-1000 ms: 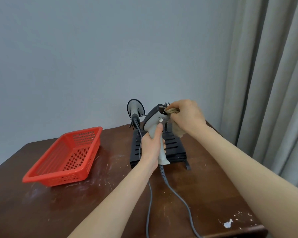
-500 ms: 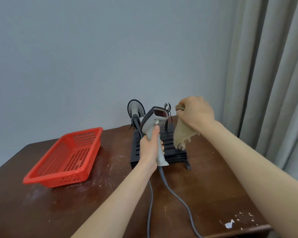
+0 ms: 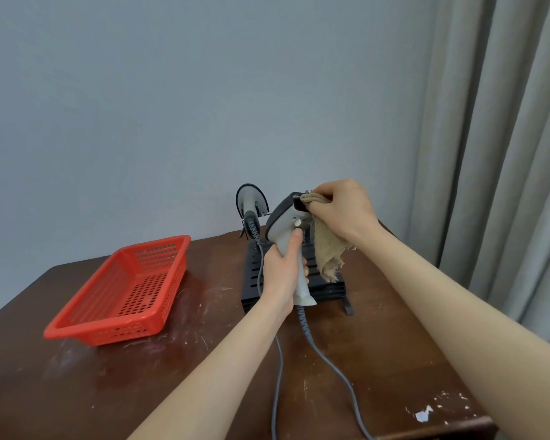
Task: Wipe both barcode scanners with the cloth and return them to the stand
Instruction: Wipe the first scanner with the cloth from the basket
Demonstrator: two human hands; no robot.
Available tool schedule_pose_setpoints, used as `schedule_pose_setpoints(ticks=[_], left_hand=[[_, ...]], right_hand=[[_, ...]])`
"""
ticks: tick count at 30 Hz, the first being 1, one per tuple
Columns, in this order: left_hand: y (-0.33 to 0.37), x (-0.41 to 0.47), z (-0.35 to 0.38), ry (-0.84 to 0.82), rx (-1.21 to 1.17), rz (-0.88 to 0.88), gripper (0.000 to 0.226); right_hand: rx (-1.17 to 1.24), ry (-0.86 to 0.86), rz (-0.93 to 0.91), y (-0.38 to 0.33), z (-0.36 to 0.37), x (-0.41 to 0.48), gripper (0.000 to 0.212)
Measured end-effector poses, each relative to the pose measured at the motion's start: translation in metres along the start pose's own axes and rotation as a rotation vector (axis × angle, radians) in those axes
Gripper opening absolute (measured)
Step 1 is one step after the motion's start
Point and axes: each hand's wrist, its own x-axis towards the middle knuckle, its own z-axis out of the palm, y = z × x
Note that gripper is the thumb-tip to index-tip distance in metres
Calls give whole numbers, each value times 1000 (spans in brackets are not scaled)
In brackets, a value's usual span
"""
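Note:
My left hand [image 3: 280,274] grips the handle of a grey barcode scanner [image 3: 285,223], held upright above the black stand [image 3: 254,281]. The scanner's dark window faces right. My right hand [image 3: 343,211] holds a tan cloth [image 3: 326,249] bunched against that window, and the rest of the cloth hangs down. A second grey scanner [image 3: 251,203] sits at the stand's back left corner, head up. Two grey cables [image 3: 331,366] run from the scanners toward the table's front edge.
A red perforated plastic basket [image 3: 124,290] lies on the left of the dark wooden table [image 3: 140,392]. Grey curtains [image 3: 502,154] hang at the right, close to the table's right edge. White chips mark the table's front right corner [image 3: 426,416].
Half a second ago my right hand held the cloth away to the right of the scanner. It has moved back left and presses the cloth on the scanner's window. The left hand stays put.

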Motion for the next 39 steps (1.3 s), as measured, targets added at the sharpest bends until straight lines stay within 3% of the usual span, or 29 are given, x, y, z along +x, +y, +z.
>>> schedule_pose_setpoints(ticks=[6,11,16,18,23,31,39], left_hand=[[-2,1,-1,18,23,-10,35],[-1,1,-2,12,33,-23,38],[3,0,-2,7,-5,-39,35],[2,0,-2,8,-9,-39,34],[3,0,0,4,-16,-24,32],[3,-1,0,-8,10,-9,33],[3,1,0,-15,53,34,34]], right_hand=[[184,-113,-28,-7,-3,-3,18],[263,-238,53,-9,-9,0,18],[217,-28,113,1,-15,8,27],[183,21,86,4,-17,9,19],[-35,32,-80,8,-13,7,13],[-289,95,-129,8,-7,1,15],[-172,152,-146,-7,-3,2,9]])
